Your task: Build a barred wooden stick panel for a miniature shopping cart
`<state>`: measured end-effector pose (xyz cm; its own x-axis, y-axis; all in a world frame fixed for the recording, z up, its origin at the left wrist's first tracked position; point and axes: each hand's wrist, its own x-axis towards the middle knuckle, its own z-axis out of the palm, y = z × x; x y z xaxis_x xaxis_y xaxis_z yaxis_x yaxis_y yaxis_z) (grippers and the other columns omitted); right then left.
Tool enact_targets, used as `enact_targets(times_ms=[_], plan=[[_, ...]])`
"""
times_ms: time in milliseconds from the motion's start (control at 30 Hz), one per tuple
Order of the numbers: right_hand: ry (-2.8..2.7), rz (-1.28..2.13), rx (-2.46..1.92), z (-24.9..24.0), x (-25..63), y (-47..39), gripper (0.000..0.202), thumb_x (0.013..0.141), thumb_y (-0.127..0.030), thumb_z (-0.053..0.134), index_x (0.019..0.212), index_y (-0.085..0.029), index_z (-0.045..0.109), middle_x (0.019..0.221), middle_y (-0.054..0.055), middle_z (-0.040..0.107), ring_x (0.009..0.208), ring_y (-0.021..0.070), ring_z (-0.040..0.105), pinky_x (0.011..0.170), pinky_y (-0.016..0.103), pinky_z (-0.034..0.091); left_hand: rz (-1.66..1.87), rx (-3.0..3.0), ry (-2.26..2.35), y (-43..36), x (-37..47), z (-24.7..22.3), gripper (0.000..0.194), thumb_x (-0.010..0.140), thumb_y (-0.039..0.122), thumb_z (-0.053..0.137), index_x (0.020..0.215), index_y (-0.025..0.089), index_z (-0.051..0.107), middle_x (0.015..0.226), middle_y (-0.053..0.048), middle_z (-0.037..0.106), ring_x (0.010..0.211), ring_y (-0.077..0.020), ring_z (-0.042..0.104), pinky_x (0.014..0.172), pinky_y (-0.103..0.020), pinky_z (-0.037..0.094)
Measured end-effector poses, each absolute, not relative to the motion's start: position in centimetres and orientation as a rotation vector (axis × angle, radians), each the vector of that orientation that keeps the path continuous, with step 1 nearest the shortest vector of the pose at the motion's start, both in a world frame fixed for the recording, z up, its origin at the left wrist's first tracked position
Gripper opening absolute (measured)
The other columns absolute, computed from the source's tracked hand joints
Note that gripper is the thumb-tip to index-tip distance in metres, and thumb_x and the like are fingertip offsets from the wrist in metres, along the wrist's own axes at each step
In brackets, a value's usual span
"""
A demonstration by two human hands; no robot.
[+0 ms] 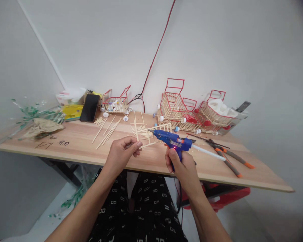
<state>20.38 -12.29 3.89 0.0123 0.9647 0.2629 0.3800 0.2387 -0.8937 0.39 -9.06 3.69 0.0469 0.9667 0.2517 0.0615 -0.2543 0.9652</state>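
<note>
Near the table's front edge, my left hand (123,151) pinches a small frame of thin wooden sticks (149,144) between thumb and fingers. My right hand (181,164) is wrapped round the handle of a blue glue gun (166,137). A whitish glue stick (209,152) juts from the gun's rear, and a small red light glows on its body. The gun's nozzle points left, close to the upper part of the stick frame; whether it touches cannot be made out. Behind the hands lie a pile of short sticks and a rectangular stick frame (138,117).
Several small stick carts with red trim (175,104) stand at the back right, another cart (116,105) at back left. Pliers (229,158) lie at the right of the wooden table (78,144). At the left are a phone (90,108), loose sticks (108,134) and a yellow packet (72,112).
</note>
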Motion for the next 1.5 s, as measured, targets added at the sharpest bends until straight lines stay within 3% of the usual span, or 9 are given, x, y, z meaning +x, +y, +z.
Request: enact_targets(times_ms=[1500], plan=[[-1.473, 0.747, -1.263, 3.1, 21.4, -12.0, 0.048, 0.093, -0.053, 0.043, 0.061, -0.018, 0.048, 0.047, -0.002, 0.048, 0.045, 0.0096, 0.044, 0.047, 0.022, 0.034, 1.345, 1.437, 1.089, -9.4, 0.0, 3.8, 0.019, 0.079, 0.028, 0.065, 0.067, 0.014, 0.064, 0.057, 0.001, 0.062, 0.054, -0.0091, 0.057, 0.056, -0.019, 0.045]])
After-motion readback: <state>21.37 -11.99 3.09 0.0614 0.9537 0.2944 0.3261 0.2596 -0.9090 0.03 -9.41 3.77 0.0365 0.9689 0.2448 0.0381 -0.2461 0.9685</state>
